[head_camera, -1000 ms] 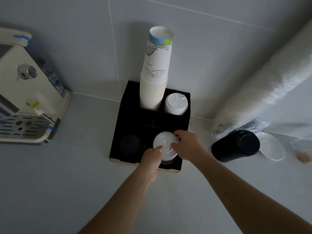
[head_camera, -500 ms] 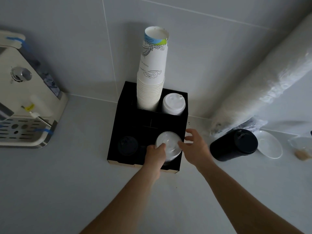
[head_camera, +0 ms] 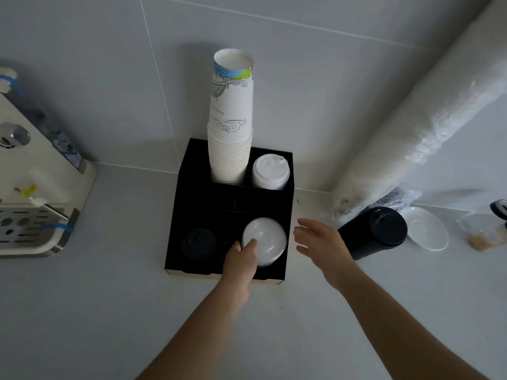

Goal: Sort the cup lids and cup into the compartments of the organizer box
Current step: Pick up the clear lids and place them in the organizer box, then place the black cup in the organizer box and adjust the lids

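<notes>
A black organizer box (head_camera: 192, 171) stands against the tiled wall. Its back row holds a tall stack of paper cups (head_camera: 231, 138) and a stack of white sip lids (head_camera: 270, 171). The front left compartment holds black lids (head_camera: 198, 242). In the front right compartment sits a stack of clear lids (head_camera: 267, 239). My left hand (head_camera: 241, 259) rests its fingers on the near left edge of the clear lids. Just right of the box, my right hand (head_camera: 319, 242) hovers open and holds nothing.
A stack of black lids (head_camera: 375, 233) lies on its side right of the box, beside a white saucer (head_camera: 426, 229) and a clear plastic cup (head_camera: 480, 229). A long plastic-wrapped sleeve of cups (head_camera: 425, 127) leans against the wall. A cream coffee machine (head_camera: 30, 193) stands at left.
My right hand has let go of the clear lids and moved right, clear of the box. My left hand stays on the lids.
</notes>
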